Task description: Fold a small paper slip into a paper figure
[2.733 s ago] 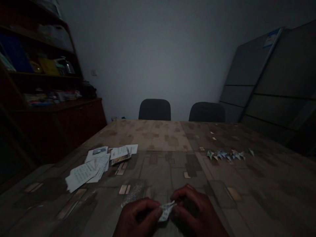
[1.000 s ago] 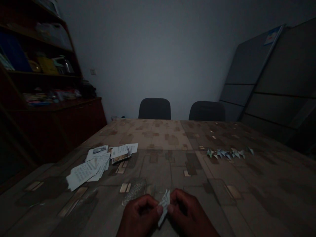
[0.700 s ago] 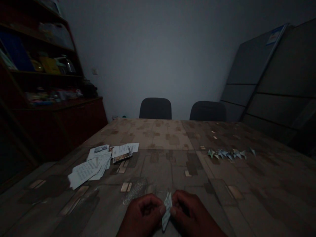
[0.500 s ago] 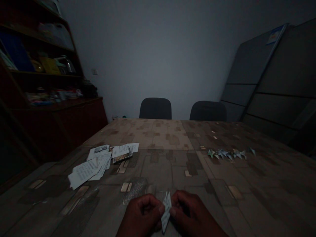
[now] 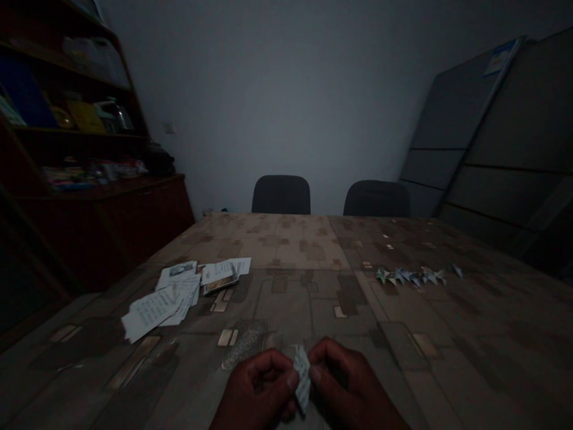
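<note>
Between my hands, at the bottom middle of the view, is a small folded piece of printed paper (image 5: 302,377), pale and narrow with a pointed lower end. My left hand (image 5: 262,385) pinches its left edge between thumb and forefinger. From the other side my right hand (image 5: 342,376) pinches its right edge, thumb and forefinger curled in. To the far right, a row of small folded paper shapes (image 5: 409,276) with pointed tips stands on the table. Printed paper cards (image 5: 154,310) lie in overlapping piles on the left.
A patterned cloth covers the table (image 5: 286,310). Two dark chairs (image 5: 281,194) stand behind its far edge. Along the left wall is a wooden cabinet (image 5: 111,215) with filled shelves; grey panels (image 5: 443,113) stand at the right. The room is dim.
The folded paper has tilted, its lower point swinging slightly right and its top leaning left. Both hands keep their pinch, with the right hand slightly higher.
</note>
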A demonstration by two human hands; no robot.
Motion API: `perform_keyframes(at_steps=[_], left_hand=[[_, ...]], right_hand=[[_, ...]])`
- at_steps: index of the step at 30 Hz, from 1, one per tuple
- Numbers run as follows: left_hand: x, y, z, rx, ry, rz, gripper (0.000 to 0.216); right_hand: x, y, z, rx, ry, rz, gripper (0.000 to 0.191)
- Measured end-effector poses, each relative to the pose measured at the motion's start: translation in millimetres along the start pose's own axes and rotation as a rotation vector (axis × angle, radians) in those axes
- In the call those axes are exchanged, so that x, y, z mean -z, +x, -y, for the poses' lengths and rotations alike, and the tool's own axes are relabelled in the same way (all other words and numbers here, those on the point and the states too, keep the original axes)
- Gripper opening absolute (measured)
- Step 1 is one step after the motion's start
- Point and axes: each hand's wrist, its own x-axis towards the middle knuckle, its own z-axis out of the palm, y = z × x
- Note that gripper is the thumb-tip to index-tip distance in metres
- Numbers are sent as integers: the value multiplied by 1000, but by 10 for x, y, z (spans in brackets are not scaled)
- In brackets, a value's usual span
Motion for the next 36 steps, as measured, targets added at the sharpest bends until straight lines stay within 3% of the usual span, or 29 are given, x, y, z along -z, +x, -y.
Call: perform_keyframes(at_steps=[7,13,15,29,32,36], left_hand=[[-7,-6,-14,18,-20,-33,56],[35,16,21,13,-53,-11,53],[54,22,40,18,-50,8,52],[85,48,83,36,-138,81,46],[103,56,94,33,-137,103,46],[111,47,97,23,-109,101,47]], right_hand=[[34,-13,50,49,-119,-100,11],[64,24,52,517,-281,-13,23],[67,41,46,595,-328,5,25],[102,33,21,545,-381,5,10],[111,33,13,562,-364,-50,13],[116,28,24,572,-392,-27,17]])
